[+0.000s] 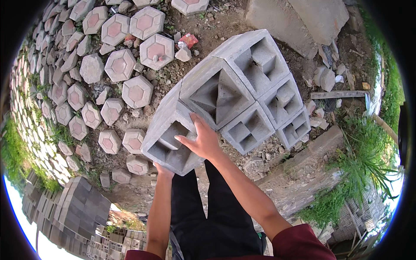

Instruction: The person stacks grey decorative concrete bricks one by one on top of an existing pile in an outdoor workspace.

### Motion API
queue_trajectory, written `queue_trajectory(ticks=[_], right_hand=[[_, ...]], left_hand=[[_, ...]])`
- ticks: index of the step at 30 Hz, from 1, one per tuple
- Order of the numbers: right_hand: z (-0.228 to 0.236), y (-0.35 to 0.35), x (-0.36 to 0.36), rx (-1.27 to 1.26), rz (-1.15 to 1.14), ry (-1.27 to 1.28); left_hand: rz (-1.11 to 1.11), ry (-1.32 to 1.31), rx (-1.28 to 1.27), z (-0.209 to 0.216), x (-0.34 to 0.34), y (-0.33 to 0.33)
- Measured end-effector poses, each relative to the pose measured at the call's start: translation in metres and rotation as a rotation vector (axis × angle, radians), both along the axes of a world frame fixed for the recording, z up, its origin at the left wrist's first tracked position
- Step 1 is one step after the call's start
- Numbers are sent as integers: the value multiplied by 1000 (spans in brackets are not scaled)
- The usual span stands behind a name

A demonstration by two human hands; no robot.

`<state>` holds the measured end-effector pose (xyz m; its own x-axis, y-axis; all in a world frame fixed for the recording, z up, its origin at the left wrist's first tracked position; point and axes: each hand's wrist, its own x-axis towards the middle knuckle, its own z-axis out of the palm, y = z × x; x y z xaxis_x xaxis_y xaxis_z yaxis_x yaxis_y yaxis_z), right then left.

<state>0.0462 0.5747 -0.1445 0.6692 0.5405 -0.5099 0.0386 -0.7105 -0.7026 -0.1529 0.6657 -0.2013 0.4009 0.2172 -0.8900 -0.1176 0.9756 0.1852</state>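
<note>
1. Your right hand (203, 141) lies flat on the near top edge of the grey concrete vent block (173, 130), fingers spread, thumb hooked into its recessed opening.
2. Your left hand (162, 170) is under the block's near lower corner; only the wrist and heel show, so you cannot tell how those fingers sit.
3. The block is lifted and tilted, carried in front of your waist, its open face turned up toward you.
4. Its far upper edge sits right against the stack of matching vent blocks (255, 86); whether the two touch is not clear from this view.
5. That stack fills the room ahead and to your right, its faces all showing stepped square hollows.
6. To your left, hexagonal pavers with pink centres (117, 65) lie in loose rows over dirt, with gaps of bare soil and rubble between them.
7. Lower left, a pile of dark grey bricks (78, 212) stands well apart from the block.
8. To your right, a rough concrete kerb (303, 151) runs beside grass (364, 164); broken slabs (299, 21) lie beyond the stack.
</note>
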Motion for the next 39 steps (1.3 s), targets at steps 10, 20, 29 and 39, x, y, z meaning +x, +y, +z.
queue_trajectory(ticks=[10, 20, 29, 39], right_hand=[[-12, -3, -7, 33, -43, -72], [-12, -3, -6, 24, -62, -64], [-12, -4, -9, 12, -76, -65], [-15, 0, -10, 25, -48, -136]], left_hand=[[-1, -19, 34, -10, -14, -3], [4, -45, -31, -12, -18, -6], [-16, -58, -19, 0, -6, -4], [-44, 10, -36, 0, -2, 4]])
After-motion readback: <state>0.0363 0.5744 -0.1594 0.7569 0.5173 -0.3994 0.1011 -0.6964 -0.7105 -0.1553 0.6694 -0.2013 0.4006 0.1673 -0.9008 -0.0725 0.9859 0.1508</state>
